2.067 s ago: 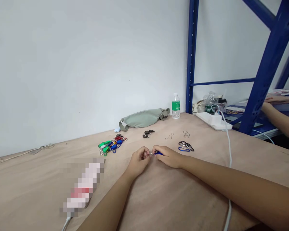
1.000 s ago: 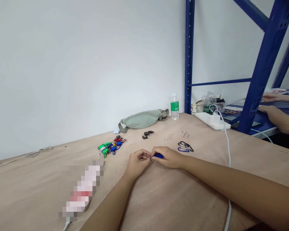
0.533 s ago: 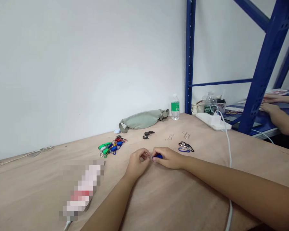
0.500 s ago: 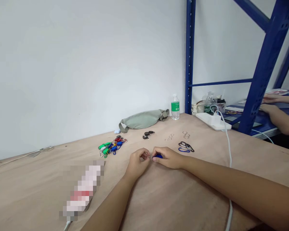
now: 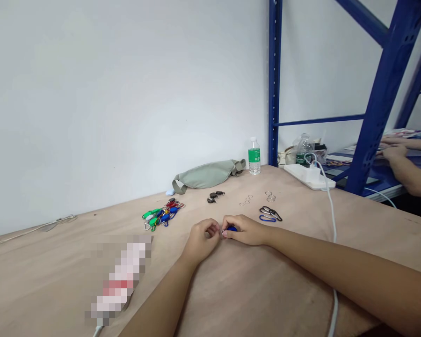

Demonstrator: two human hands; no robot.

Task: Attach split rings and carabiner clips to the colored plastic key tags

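Note:
My right hand (image 5: 243, 229) is closed around a blue badge reel (image 5: 232, 229), mostly covered by its fingers. Close beside it, the fingertips of my left hand (image 5: 204, 236) pinch together at a small metal ring (image 5: 222, 232) on the reel's left end. How the ring joins the reel is too small to tell. Beyond my hands lie several black badge reels (image 5: 213, 195), loose metal rings (image 5: 246, 201) and more rings (image 5: 270, 196). Black and blue carabiners (image 5: 271, 214) rest to the right. Over on the left is a pile of green, blue and red reels with clips (image 5: 161, 215).
A grey-green waist bag (image 5: 208, 174) and a water bottle (image 5: 254, 157) stand along the wall. A white power strip (image 5: 308, 175) trails a cable (image 5: 332, 224) under my right arm. A blurred-out pale object (image 5: 121, 281) lies left. Another person's hands (image 5: 395, 152) work behind the blue rack post (image 5: 375, 103).
My left hand's fingers have shifted slightly at the ring, which shows a little more between my hands. The reel stays in my right hand. The view has turned slightly.

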